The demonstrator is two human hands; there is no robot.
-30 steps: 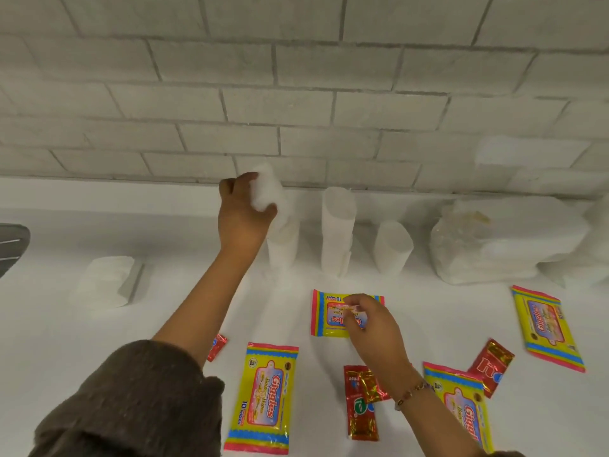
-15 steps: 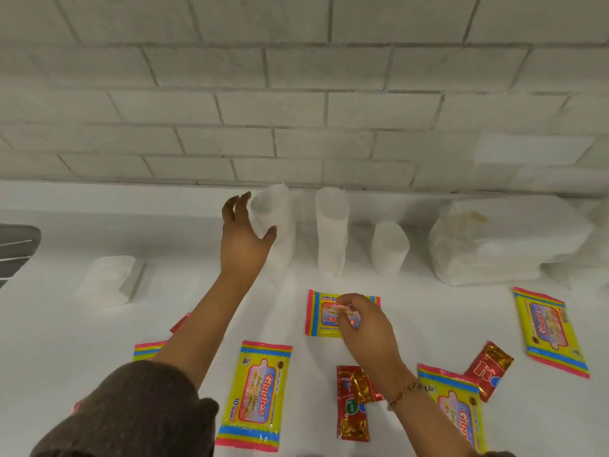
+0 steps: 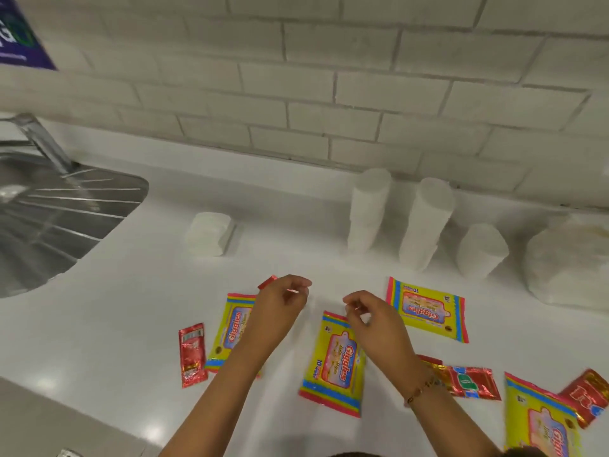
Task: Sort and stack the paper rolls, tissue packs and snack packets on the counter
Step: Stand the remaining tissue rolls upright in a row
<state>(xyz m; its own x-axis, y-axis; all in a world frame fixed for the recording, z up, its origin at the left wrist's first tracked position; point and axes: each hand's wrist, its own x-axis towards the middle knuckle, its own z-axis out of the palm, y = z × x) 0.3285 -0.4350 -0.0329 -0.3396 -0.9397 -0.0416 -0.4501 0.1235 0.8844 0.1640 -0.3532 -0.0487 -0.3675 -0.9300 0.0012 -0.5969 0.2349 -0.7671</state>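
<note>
Hovering above a yellow "Giggles" pack (image 3: 331,366), left hand (image 3: 283,300) and right hand (image 3: 375,319) curl fingers (image 3: 298,282) loosely, empty.

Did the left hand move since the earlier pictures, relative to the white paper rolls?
Yes. The left hand has drawn back from the tall left stack of white paper rolls, toward the person, to above the flat yellow tissue pack.

A kitchen: a white counter (image 3: 138,291) with an inset steel sink (image 3: 49,209), a metal tap (image 3: 46,143), and a pale brick-tiled wall (image 3: 329,77) behind.
</note>
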